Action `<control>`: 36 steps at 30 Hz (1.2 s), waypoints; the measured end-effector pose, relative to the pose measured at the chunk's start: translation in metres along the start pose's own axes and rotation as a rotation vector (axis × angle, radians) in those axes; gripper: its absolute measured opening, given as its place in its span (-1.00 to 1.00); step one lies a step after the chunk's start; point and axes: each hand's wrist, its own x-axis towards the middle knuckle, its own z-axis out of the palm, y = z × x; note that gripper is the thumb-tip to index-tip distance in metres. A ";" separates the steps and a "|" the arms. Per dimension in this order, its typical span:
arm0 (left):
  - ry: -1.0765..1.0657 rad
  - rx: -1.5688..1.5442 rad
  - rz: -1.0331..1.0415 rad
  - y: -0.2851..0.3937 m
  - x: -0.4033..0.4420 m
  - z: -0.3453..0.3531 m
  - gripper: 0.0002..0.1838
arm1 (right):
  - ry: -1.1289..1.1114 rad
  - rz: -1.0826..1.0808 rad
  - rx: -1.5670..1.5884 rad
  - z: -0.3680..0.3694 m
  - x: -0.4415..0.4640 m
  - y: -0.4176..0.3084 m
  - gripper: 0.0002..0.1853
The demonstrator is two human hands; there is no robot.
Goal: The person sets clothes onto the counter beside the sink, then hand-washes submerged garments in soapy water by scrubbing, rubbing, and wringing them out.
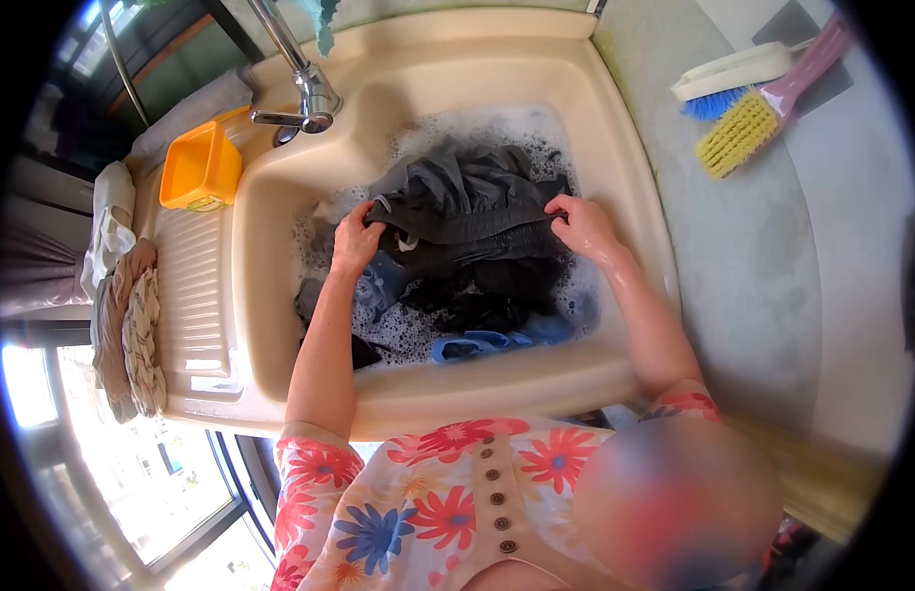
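The left hand (358, 239) and right hand (585, 229) pinch the dark cloth (467, 187), held wide between them, soapy water (521, 122) around; moving it likely needs tight fingers.

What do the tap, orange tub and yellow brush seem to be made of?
Tap: metal, probably chromed, given its mirror-like shine. Tub: likely smooth plastic, from its even color and molded shape. Brush: apparently plastic handle, smooth pink; yellow bristles look synthetic.

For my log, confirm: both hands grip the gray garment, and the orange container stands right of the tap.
Wrong side: the head view shows the orange container left of the tap. The left hand and right hand grip the gray garment.
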 end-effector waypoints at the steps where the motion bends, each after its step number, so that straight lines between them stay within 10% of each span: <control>1: -0.003 0.001 0.000 0.000 0.000 0.000 -0.59 | 0.029 -0.023 0.005 0.003 0.001 0.004 -0.75; 36: 0.071 0.229 0.060 0.006 -0.003 -0.001 -0.57 | -0.043 0.022 -0.020 -0.002 -0.001 -0.002 -0.73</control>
